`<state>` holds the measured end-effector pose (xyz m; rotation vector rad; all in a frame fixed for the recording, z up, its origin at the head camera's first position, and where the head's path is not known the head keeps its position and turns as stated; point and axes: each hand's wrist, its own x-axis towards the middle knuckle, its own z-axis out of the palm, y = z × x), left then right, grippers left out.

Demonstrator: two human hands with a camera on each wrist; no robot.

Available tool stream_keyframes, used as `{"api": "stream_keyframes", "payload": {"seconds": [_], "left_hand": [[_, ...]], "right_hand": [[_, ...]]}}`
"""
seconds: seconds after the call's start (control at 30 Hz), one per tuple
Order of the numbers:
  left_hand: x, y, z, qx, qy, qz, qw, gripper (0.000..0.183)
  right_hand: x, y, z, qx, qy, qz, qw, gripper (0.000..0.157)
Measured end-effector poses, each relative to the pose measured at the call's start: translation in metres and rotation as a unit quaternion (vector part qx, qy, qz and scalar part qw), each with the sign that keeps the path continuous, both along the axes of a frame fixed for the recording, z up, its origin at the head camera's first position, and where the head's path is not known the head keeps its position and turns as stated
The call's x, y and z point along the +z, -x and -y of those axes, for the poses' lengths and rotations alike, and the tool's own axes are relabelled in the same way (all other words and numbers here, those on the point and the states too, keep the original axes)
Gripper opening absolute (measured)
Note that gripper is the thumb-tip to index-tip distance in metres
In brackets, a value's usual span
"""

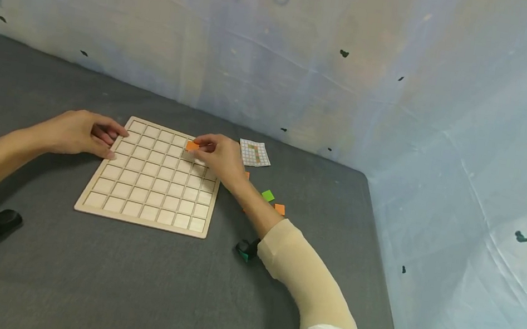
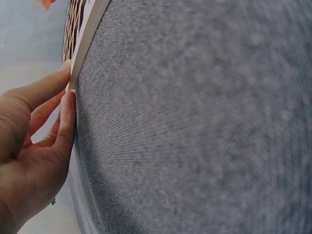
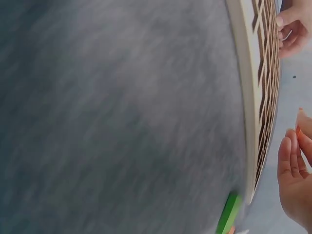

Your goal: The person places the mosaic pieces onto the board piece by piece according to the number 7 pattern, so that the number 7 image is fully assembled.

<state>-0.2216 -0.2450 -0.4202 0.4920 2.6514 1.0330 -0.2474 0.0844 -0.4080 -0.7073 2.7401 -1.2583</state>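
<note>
A pale wooden grid board [image 1: 150, 177] lies on the grey cloth, its surface divided into rows of square recesses. At its left edge, my left hand [image 1: 79, 133] grips the rim between thumb and fingers; the left wrist view shows the thumb [image 2: 51, 87] on the frame and a finger against its side. Over the far right part of the board, my right hand [image 1: 221, 157] pinches an orange square tile [image 1: 192, 146] between thumb and fingertips. From the right wrist camera, the right hand [image 3: 297, 175] stands raised above the board's edge, with a sliver of the orange tile showing.
Right of the board lie a green tile [image 1: 267, 195] and an orange tile [image 1: 279, 209]; another orange one [image 1: 247, 175] is partly covered by the right arm. A printed pattern card [image 1: 255, 154] lies behind them. Hanging cloth [image 1: 270, 47] walls the back and right of the table.
</note>
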Motion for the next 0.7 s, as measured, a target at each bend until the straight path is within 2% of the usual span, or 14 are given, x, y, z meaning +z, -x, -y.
{"api": "stream_keyframes", "payload": {"seconds": [0.4, 0.7], "left_hand": [[0.0, -0.003, 0.002, 0.005, 0.015, 0.006, 0.9999, 0.063], [0.001, -0.005, 0.0, 0.006, 0.006, 0.009, 0.9999, 0.058]], "right_hand": [[-0.003, -0.001, 0.032, 0.01, -0.021, -0.007, 1.0, 0.023], [-0.008, 0.002, 0.048, 0.013, -0.046, -0.015, 0.999, 0.026]]}}
